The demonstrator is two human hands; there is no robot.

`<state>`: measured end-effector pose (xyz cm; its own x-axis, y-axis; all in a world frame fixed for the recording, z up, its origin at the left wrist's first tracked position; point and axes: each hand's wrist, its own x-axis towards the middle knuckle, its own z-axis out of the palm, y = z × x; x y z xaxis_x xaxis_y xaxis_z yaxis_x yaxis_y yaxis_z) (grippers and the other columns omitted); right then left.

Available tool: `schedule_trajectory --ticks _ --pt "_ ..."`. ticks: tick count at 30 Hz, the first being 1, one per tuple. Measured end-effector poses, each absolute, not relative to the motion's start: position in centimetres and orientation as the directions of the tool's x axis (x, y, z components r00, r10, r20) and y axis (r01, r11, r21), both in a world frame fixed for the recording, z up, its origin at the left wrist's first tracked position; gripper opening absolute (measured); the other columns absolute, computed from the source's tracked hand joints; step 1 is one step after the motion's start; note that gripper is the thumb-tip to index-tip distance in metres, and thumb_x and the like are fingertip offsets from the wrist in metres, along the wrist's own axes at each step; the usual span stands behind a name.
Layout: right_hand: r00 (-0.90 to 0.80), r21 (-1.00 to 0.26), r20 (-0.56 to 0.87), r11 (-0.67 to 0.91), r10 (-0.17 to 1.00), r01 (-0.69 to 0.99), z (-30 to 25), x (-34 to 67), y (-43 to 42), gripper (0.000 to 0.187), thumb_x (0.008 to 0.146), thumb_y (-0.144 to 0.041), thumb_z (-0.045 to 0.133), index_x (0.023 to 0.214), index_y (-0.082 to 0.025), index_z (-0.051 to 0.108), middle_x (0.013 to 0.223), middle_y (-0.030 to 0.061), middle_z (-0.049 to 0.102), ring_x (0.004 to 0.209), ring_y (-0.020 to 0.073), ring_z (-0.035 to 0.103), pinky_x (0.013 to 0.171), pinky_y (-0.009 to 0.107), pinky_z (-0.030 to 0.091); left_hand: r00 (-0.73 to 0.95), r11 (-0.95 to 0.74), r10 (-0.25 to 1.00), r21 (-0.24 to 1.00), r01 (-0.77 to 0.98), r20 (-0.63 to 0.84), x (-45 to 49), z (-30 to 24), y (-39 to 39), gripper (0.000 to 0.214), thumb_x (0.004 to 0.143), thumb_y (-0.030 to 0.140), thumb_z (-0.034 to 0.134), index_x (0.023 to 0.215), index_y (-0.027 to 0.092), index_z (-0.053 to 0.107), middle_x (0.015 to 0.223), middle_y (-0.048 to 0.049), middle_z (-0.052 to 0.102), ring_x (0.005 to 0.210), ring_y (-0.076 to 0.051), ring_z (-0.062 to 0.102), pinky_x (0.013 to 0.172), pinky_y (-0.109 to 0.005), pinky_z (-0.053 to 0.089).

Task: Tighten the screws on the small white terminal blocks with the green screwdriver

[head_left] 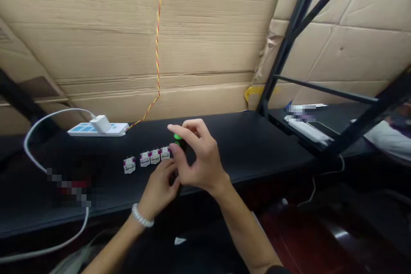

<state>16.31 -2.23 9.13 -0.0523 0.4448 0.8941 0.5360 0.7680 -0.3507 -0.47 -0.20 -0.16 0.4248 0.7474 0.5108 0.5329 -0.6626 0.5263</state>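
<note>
Item: green-capped part (pixel 177 137), dark body, held just above the black table (pixel 257 145) near its middle, at the right end of a row of four white-and-magenta blocks (pixel 155 156). Only the cap and a sliver of the body show; the rest is hidden behind the right hand (pixel 197 160), whose fingers (pixel 180 131) are pinched around it. The left hand (pixel 159 188), with a bead bracelet (pixel 142 216) at the wrist, sits at the near table edge under the right one. Its fingertips are covered, so I cannot tell whether they grip anything. A smeared patch (pixel 69 186) on the left of the table is unreadable, as is another on the far right. The white cable (pixel 30 137) from the power strip (pixel 96 129) runs off the lower left edge. Bare tabletop lies to the right of the hands, up to the black frame (pixel 289 38). The cardboard wall (pixel 208 30) closes the back, with a red-and-yellow wire (pixel 158 30) hanging down it.
</note>
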Motion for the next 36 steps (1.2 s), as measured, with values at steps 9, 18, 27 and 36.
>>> schedule_trajectory --ticks 9,18,27,36 --pt "-0.073 -0.374 0.89 0.811 0.45 0.449 8.6 17.0 -2.0 0.022 0.098 -0.035 0.073 0.118 -0.025 0.075 0.103 0.006 0.069 0.086 0.0166 0.068 0.079 0.031 0.064 0.426 -0.669 0.739 0.501 0.548 0.521 -0.4 -0.3 -0.3 0.014 0.094 0.024 0.059 0.091 0.02 0.072 0.101 -0.0091 0.074 0.098 -0.028 0.068 0.09 -0.041 0.059" --pt "-0.19 -0.434 0.852 0.861 0.488 0.265 8.9 18.7 -1.9 0.036 0.105 -0.018 0.055 0.137 -0.028 0.067 0.123 0.0075 0.073 0.109 0.018 0.073 0.098 0.035 0.063 0.441 -0.652 0.758 0.561 0.509 0.48 -0.6 0.1 -0.6 0.015 0.089 0.015 0.062 0.1 0.021 0.07 0.104 -0.0072 0.071 0.09 -0.022 0.067 0.075 -0.031 0.059" --pt "-0.243 -0.448 0.834 0.864 0.496 0.229 8.9 19.0 -1.4 0.042 0.102 -0.019 0.054 0.142 -0.025 0.063 0.128 0.0111 0.07 0.118 0.022 0.07 0.105 0.043 0.059 0.429 -0.634 0.773 0.595 0.494 0.467 -0.5 0.1 -0.8 0.017 0.085 0.01 0.063 0.097 0.02 0.067 0.107 -0.0072 0.071 0.091 -0.022 0.066 0.076 -0.032 0.059" --pt "-0.198 -0.419 0.847 0.848 0.494 0.326 9.1 18.6 -0.8 0.04 0.098 -0.024 0.07 0.138 -0.026 0.069 0.117 0.0075 0.072 0.099 0.0179 0.072 0.093 0.034 0.062 0.421 -0.63 0.776 0.605 0.487 0.469 -0.4 -0.2 -0.8 0.016 0.085 0.008 0.064 0.095 0.021 0.066 0.107 -0.0068 0.071 0.098 -0.023 0.067 0.082 -0.034 0.059"
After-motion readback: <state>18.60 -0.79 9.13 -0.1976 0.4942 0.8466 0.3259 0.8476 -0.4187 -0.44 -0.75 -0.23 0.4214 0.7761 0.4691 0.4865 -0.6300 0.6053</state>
